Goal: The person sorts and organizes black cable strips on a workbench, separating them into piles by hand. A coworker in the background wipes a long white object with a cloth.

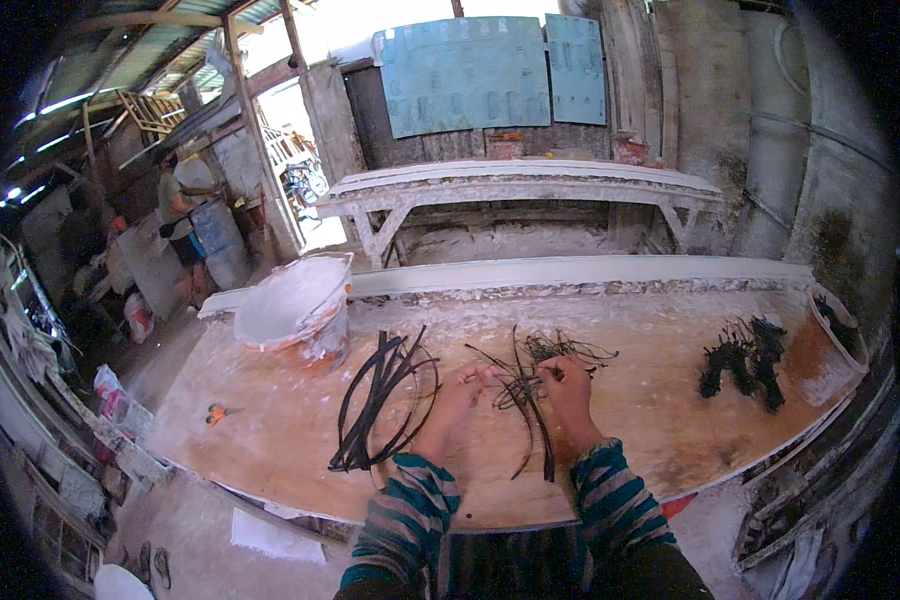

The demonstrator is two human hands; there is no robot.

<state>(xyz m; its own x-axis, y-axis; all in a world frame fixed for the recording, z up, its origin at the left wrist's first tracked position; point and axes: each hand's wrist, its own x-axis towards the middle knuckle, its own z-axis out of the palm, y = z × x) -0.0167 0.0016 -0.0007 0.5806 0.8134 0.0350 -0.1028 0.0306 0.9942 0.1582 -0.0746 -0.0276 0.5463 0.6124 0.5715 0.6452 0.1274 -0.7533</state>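
My left hand (462,392) and my right hand (568,386) are both closed on a small bundle of thin dark wires (526,392) over a plaster-stained wooden worktable (270,420). The wire ends splay out toward me and to the far side. Left of my hands lies a bundle of long black strips (382,400), curved in loops. A tangle of thin wire (568,349) sits just beyond my right hand. Both sleeves are striped teal and dark.
A white plaster-caked bucket (295,305) stands at the table's far left. Orange-handled scissors (217,412) lie near the left edge. Dark twisted wire pieces (742,362) lie at the right, beside a stained tub (828,350). A person (178,225) stands far left.
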